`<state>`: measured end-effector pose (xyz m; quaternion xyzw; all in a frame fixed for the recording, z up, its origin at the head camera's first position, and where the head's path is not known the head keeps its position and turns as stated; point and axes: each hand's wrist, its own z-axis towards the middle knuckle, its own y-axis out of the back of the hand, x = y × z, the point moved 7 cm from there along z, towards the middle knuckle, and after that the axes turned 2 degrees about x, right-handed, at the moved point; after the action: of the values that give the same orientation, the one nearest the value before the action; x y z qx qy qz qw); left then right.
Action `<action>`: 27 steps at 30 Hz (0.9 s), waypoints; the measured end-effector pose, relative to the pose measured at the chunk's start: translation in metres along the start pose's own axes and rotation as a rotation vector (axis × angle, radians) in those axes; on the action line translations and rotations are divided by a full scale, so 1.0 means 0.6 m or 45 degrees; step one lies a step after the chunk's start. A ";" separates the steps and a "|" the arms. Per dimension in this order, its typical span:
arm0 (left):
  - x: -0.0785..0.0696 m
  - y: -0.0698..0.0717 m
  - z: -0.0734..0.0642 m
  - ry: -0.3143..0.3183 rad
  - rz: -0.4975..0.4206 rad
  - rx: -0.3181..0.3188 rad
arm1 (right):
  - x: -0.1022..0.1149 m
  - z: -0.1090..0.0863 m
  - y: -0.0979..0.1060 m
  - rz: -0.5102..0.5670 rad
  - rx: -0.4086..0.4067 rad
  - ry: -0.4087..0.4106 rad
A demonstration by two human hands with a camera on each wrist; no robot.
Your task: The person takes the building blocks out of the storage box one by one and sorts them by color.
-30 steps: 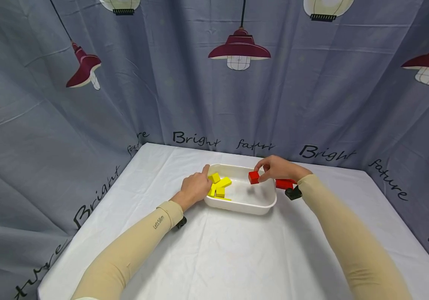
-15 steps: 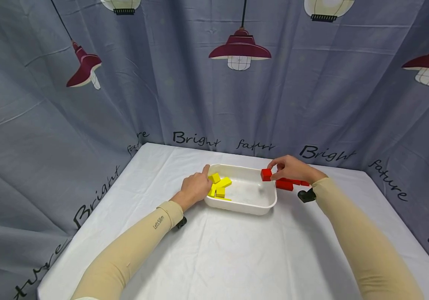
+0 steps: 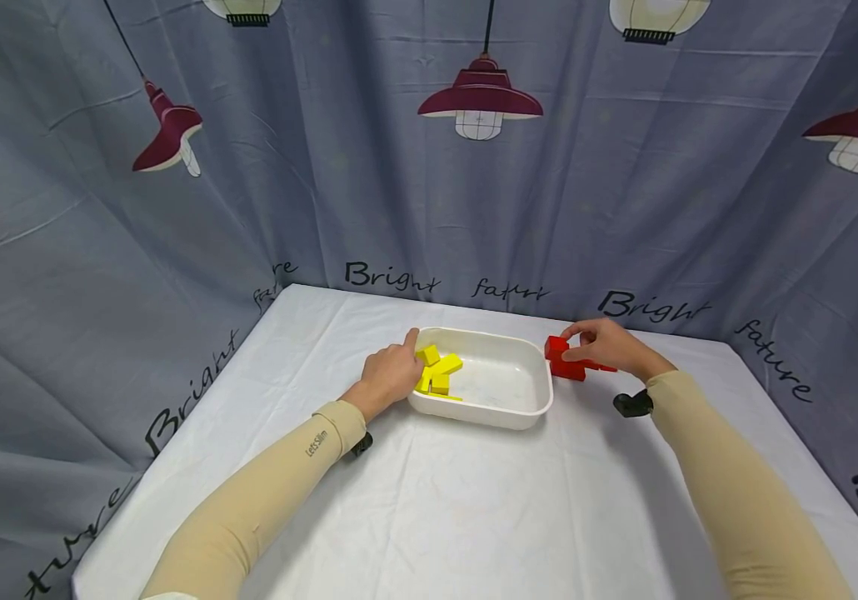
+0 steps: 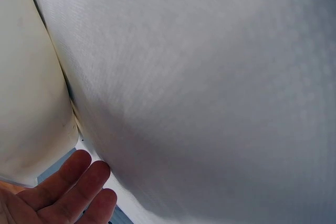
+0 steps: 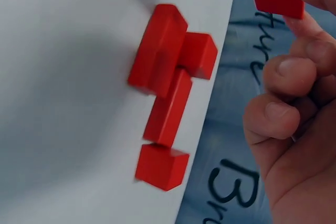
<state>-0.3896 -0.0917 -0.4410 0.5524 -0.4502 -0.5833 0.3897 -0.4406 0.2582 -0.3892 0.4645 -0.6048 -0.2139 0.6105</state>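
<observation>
red block (image 3: 556, 345) | pinched at tip of right grip (image 3: 611, 344) | above table (image 3: 474, 508)

A close-fitting beige sleeve (image 3: 249, 508) with small dark "LetsSlim" lettering (image 3: 316, 444) near its cuff (image 3: 342, 423) leads to the bare left hand (image 3: 393, 372); a matching beige right sleeve (image 3: 736, 479), creased lower down, leads to the right hand (image 3: 611, 344). A black wrist device (image 3: 632, 405) shows beneath each cuff.
</observation>
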 end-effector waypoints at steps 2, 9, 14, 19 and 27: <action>-0.001 -0.001 0.000 0.000 -0.001 0.002 | -0.011 -0.005 0.003 0.024 -0.023 -0.025; 0.000 -0.003 0.001 0.002 0.007 0.014 | -0.059 -0.020 0.006 0.058 -0.104 -0.111; 0.000 -0.002 -0.001 0.001 -0.002 0.010 | -0.101 -0.025 -0.006 0.087 -0.118 -0.195; -0.001 -0.001 -0.002 0.001 -0.004 0.011 | -0.138 -0.029 -0.017 0.107 -0.130 -0.247; -0.002 0.000 -0.002 0.007 -0.005 0.006 | -0.167 -0.039 -0.027 0.156 -0.220 -0.355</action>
<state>-0.3883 -0.0905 -0.4408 0.5556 -0.4496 -0.5815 0.3886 -0.4313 0.3399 -0.4529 0.3384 -0.6902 -0.2896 0.5704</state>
